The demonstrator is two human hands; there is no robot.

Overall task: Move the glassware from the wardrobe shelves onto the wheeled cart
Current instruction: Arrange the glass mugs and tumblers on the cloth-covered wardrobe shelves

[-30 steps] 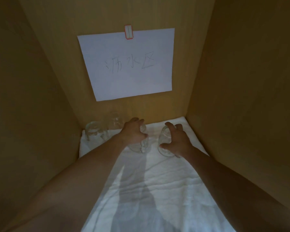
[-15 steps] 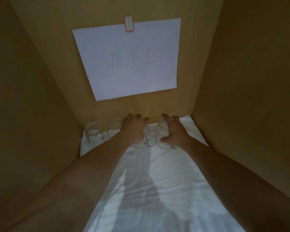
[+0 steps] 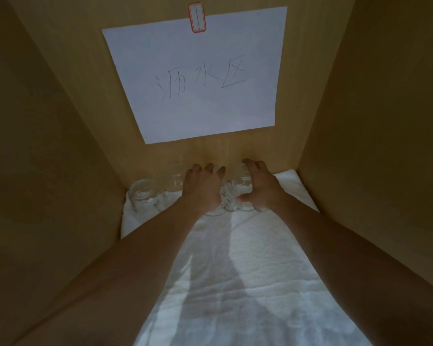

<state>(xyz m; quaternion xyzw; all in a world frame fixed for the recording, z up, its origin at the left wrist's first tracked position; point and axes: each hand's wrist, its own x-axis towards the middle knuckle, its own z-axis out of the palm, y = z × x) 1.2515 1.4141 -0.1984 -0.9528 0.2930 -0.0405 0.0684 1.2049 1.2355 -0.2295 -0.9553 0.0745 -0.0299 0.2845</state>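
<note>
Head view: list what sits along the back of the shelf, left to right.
Glass mug → second glass → left hand on a glass → right hand on a glass.

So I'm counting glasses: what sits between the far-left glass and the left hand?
In the head view, one more clear glass stands between the far-left glass and the left hand.

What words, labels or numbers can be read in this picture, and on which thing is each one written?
"沥水区": handwritten in thin pen strokes on the white paper sheet fixed to the back wall of the wardrobe.
Red-bordered sticker holding the top edge of the sheet: blank apart from one vertical line, no text.
Glass jars and white towel: no readable marking.
</note>
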